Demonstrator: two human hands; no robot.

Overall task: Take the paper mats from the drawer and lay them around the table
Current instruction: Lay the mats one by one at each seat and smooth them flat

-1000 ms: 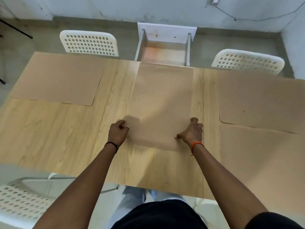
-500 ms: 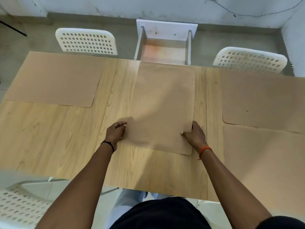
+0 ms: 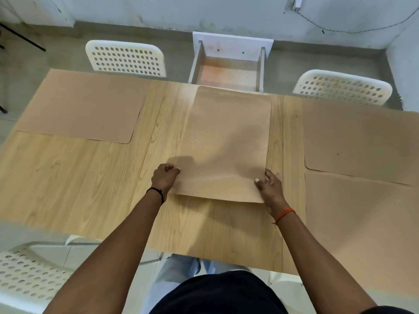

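A brown paper mat (image 3: 226, 141) lies lengthwise down the middle of the wooden table (image 3: 68, 177), its near edge lifted slightly off the wood. My left hand (image 3: 164, 179) pinches its near left corner and my right hand (image 3: 271, 189) grips its near right corner. One laid mat (image 3: 84, 107) sits flat at the far left. Two more lie at the right, one far (image 3: 360, 141) and one near (image 3: 362, 223). The white drawer (image 3: 227, 71) stands pulled out beyond the far table edge, with nothing seen inside.
Two white perforated chairs stand behind the table, one at far left (image 3: 125, 58) and one at far right (image 3: 342, 87). A third chair (image 3: 25, 275) is at my near left. A grey wall and floor lie beyond.
Both hands have gone from pressing on the middle mat to gripping its near corners, and the near edge has risen off the table. The mat has slid slightly toward me.
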